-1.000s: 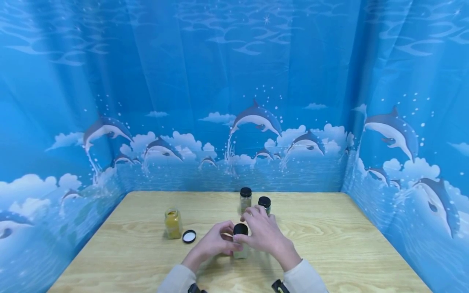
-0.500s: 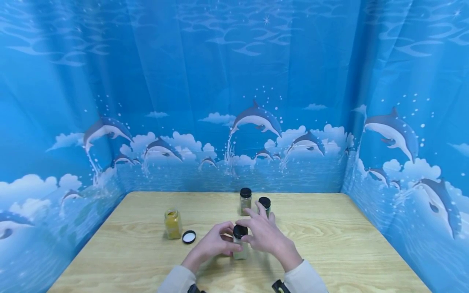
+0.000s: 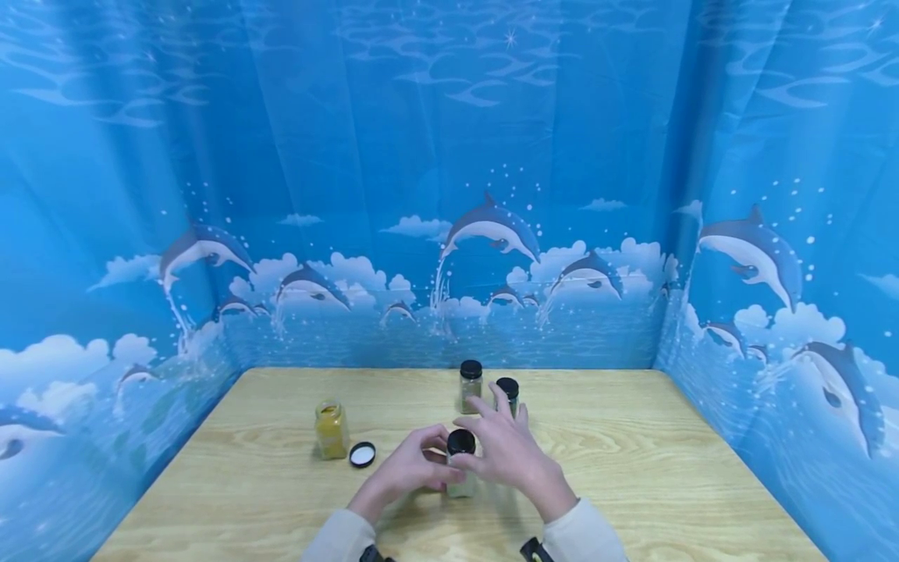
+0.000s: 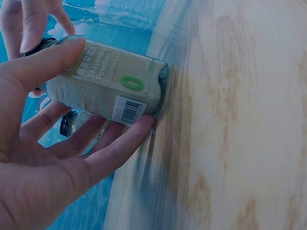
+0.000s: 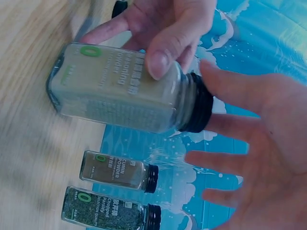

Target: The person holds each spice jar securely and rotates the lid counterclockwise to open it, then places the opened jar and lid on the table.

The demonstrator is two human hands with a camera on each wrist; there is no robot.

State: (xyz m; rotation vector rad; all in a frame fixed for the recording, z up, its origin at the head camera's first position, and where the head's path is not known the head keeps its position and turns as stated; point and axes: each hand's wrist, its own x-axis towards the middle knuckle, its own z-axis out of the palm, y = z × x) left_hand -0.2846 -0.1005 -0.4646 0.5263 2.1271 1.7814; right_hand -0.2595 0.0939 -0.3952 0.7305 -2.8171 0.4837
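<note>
Head: handheld jar (image 3: 461,485), table (image 3: 618,468), dolphin curtain (image 3: 449,156)

A curtained booth: blue dolphin-print hangings (image 3: 435,117) round three sides of a wood-grain table (image 3: 660,476).

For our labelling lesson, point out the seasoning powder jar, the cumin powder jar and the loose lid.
Seasoning powder jar (image 5: 120,93), right wrist view: printed side.
Cumin powder jar (image 5: 115,171), right wrist view: printed side.
Loose lid (image 3: 362,454), head view: white inner face.

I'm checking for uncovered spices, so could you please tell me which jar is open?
The leftmost jar, with yellow contents: it is uncapped and a black lid lies beside it, whereas the Seasoning Powder jar, cumin jar and parsley jar are capped.
</note>
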